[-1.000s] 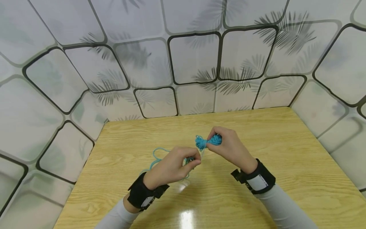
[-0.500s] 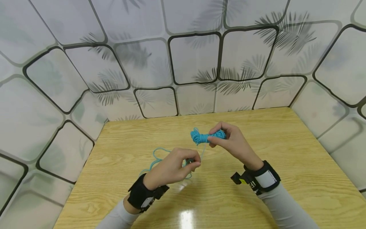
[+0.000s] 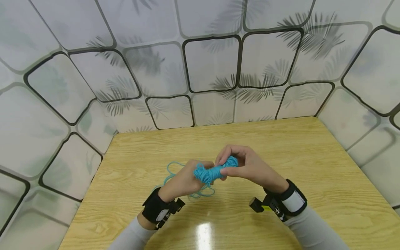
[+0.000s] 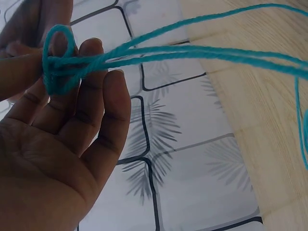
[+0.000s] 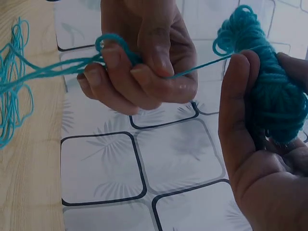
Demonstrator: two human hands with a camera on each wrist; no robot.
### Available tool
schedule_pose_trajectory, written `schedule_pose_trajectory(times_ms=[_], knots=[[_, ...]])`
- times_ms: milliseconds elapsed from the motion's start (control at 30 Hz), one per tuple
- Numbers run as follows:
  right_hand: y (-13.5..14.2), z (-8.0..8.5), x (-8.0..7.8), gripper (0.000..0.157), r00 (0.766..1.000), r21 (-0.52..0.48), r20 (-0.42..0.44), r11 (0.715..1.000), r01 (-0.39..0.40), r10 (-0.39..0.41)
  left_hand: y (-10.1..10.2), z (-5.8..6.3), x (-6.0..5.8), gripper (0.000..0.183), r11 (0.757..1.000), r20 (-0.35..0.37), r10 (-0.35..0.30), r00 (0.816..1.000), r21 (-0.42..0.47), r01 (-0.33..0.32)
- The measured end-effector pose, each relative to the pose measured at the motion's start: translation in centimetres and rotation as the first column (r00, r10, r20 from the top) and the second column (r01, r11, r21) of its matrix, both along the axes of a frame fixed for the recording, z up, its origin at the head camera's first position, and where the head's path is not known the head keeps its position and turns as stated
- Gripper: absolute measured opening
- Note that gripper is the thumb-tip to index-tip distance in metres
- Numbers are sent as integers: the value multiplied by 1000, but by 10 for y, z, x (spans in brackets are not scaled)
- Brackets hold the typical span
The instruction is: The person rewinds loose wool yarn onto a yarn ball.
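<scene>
A bundle of blue yarn (image 3: pixel 214 174), wound tightly round its middle with loops at the end, is held by my right hand (image 3: pixel 253 170) between thumb and fingers. In the right wrist view the yarn bundle (image 5: pixel 269 82) stands tilted in that hand. My left hand (image 3: pixel 184 178) pinches the yarn strand (image 5: pixel 202 66), which runs taut across to the bundle. Loops of yarn (image 4: pixel 67 62) lie over the left fingers, and several strands trail away from them. From the head view the bundle hides the left fingertips.
Loose yarn (image 3: pixel 170 173) lies in loops on the wooden table (image 3: pixel 140 149), beside and behind the left hand. A patterned wall covering (image 3: pixel 212 66) rises at the table's back and sides. Each wrist wears a black strap (image 3: pixel 289 201) with a small camera.
My right hand has gone up and then come down leftward with the yarn bundle, which now overlaps the left hand in the head view. The left hand has barely moved.
</scene>
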State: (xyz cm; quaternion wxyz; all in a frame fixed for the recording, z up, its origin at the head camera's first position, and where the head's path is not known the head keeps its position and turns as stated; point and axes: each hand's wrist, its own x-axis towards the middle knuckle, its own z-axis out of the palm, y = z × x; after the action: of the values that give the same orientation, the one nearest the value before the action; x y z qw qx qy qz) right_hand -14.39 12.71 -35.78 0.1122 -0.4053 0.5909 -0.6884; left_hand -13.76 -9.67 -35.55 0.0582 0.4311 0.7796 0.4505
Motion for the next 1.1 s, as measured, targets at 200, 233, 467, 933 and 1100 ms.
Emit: schedule_pose_trajectory(times_ms=[200,233,467,933,1100], knots=[[-6,0,9,13,988,151,14,977,-153,153,-3,-6,-6,15,999,-36,34,999,-13,-35],[-6,0,10,13,988,181,14,972,-151,151,-4,-9,-8,14,999,-45,40,998,-18,-40],[-1,-3,8,11,990,350,-93,935,-63,102,-13,-13,-16,15,999,-70,34,997,-30,-36],[4,-5,0,20,953,548,-268,791,273,-143,-13,-9,-8,11,999,-53,31,998,-34,-33],[2,-6,-1,18,924,559,-295,740,374,-244,-12,-7,-3,7,998,-68,21,997,-65,-26]])
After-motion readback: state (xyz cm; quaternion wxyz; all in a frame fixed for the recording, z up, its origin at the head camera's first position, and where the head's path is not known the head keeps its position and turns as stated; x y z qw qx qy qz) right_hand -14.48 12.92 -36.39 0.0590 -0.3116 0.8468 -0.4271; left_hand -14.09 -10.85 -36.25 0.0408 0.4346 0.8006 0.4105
